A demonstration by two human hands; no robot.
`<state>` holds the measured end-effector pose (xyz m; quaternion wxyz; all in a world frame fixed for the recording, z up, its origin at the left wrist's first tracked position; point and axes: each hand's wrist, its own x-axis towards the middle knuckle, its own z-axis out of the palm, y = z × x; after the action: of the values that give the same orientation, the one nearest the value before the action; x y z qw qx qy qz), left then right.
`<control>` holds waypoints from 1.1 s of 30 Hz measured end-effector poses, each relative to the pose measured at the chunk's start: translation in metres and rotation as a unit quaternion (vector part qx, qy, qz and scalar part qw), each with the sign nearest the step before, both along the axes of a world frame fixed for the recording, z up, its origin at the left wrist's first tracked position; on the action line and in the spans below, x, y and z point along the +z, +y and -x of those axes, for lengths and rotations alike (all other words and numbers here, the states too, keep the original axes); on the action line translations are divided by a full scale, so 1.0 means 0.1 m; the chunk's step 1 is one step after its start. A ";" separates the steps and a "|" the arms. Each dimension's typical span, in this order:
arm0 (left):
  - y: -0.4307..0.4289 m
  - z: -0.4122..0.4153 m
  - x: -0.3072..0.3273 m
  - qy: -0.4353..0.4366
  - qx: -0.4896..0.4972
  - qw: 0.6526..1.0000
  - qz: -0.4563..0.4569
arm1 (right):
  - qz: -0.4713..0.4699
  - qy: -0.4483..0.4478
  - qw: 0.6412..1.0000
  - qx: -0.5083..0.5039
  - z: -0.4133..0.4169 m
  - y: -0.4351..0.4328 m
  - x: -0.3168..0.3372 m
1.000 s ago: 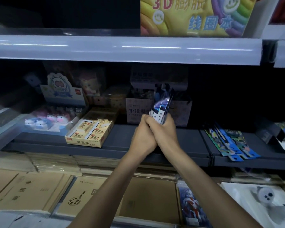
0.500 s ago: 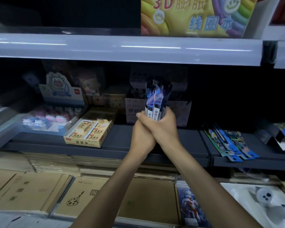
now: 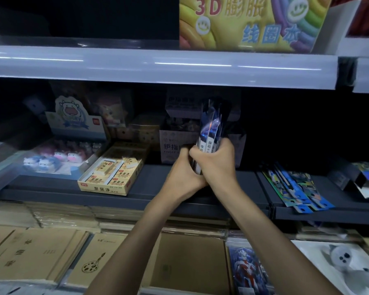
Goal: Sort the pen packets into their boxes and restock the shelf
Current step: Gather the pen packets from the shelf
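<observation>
Left hand (image 3: 184, 177) and right hand (image 3: 215, 163) tight around pen packets (image 3: 210, 128); erasers (image 3: 107, 169) in yellow box (image 3: 102, 189).

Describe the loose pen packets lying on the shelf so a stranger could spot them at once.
Find the dark middle shelf under the white rail. Right of the left hand and right hand, which grip an upright bundle of packets, the loose pen packets lie past the shelf joint. They alone lie flat and fanned, blue and green, tips overhanging the front edge.
</observation>
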<state>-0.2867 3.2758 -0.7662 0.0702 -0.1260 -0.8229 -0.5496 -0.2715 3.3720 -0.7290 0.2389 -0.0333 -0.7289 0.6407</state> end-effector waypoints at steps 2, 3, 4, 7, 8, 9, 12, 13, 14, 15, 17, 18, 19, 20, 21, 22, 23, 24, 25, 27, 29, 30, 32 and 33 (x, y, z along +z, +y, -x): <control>-0.11 0.00 0.00 -0.018 -0.039 0.999 0.007 | 0.008 0.015 1.000 0.002 0.01 0.04 0.03; -0.17 -0.01 -0.01 -0.024 -0.065 0.998 0.009 | 0.003 0.021 1.000 0.002 0.01 0.04 0.02; -0.23 -0.01 -0.01 -0.035 -0.092 0.995 0.009 | -0.001 0.022 1.000 0.005 0.01 0.02 -0.01; -0.38 -0.05 -0.01 -0.057 -0.109 0.992 -0.009 | 0.002 -0.004 1.000 0.020 0.02 -0.04 -0.17; -0.41 -0.06 -0.01 -0.055 -0.099 0.993 -0.020 | 0.008 -0.012 1.000 0.024 0.02 -0.05 -0.21; -0.43 -0.08 0.00 -0.057 -0.089 0.994 -0.036 | 0.015 -0.016 0.999 0.024 0.02 -0.05 -0.23; -0.43 -0.13 0.08 -0.071 -0.076 0.990 -0.097 | 0.026 0.005 1.000 0.016 0.02 -0.04 -0.20; -0.43 -0.15 0.09 -0.071 -0.079 0.989 -0.103 | 0.021 0.010 1.000 0.019 0.00 -0.05 -0.19; -0.43 -0.16 0.08 -0.070 -0.082 0.990 -0.096 | 0.014 0.008 1.000 0.024 -0.02 -0.06 -0.20; -0.45 -0.15 0.06 -0.070 -0.088 0.990 -0.083 | 0.009 -0.001 1.000 0.030 -0.03 -0.07 -0.22; -0.47 -0.15 0.03 -0.088 -0.109 0.989 -0.039 | 0.013 -0.020 0.999 0.036 -0.06 -0.07 -0.24; -0.48 -0.17 0.03 -0.096 -0.119 0.988 -0.011 | 0.024 -0.023 0.999 0.037 -0.06 -0.06 -0.22; -0.46 -0.18 0.03 -0.100 -0.131 0.986 0.010 | 0.043 -0.020 0.998 0.039 -0.07 -0.05 -0.18; -0.43 -0.19 0.04 -0.099 -0.144 0.984 0.021 | 0.068 -0.015 0.997 0.043 -0.07 -0.04 -0.14; -0.40 -0.20 0.05 -0.096 -0.158 0.983 0.015 | 0.093 -0.008 0.994 0.051 -0.10 -0.03 -0.10; -0.36 -0.20 0.07 -0.094 -0.167 0.981 0.001 | 0.112 -0.002 0.992 0.062 -0.12 -0.03 -0.06; -0.33 -0.20 0.10 -0.088 -0.174 0.981 -0.015 | 0.128 0.000 0.989 0.075 -0.16 -0.03 -0.04; -0.30 -0.20 0.13 -0.080 -0.177 0.981 -0.023 | 0.142 -0.001 0.986 0.087 -0.18 -0.03 -0.03; -0.26 -0.21 0.16 -0.069 -0.179 0.981 -0.023 | 0.160 -0.005 0.982 0.096 -0.21 -0.03 -0.02; -0.20 -0.23 0.16 -0.050 -0.170 0.984 -0.017 | 0.194 -0.016 0.975 0.106 -0.24 -0.01 -0.01; -0.14 -0.24 0.12 -0.035 -0.137 0.990 -0.016 | 0.217 -0.032 0.969 0.110 -0.26 0.02 -0.01; -0.12 -0.24 0.08 -0.027 -0.124 0.992 -0.011 | 0.219 -0.041 0.969 0.111 -0.26 0.03 -0.02; -0.10 -0.25 0.04 -0.019 -0.106 0.994 0.020 | 0.191 -0.049 0.972 0.124 -0.29 0.03 -0.06; -0.10 -0.27 0.03 -0.018 -0.096 0.994 0.037 | 0.182 -0.047 0.973 0.135 -0.31 0.03 -0.08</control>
<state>-0.2597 3.2663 -0.7633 -0.0026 -0.1972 -0.8280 -0.5248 -0.2407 3.3746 -0.7365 0.1051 -0.0075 -0.6085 0.7865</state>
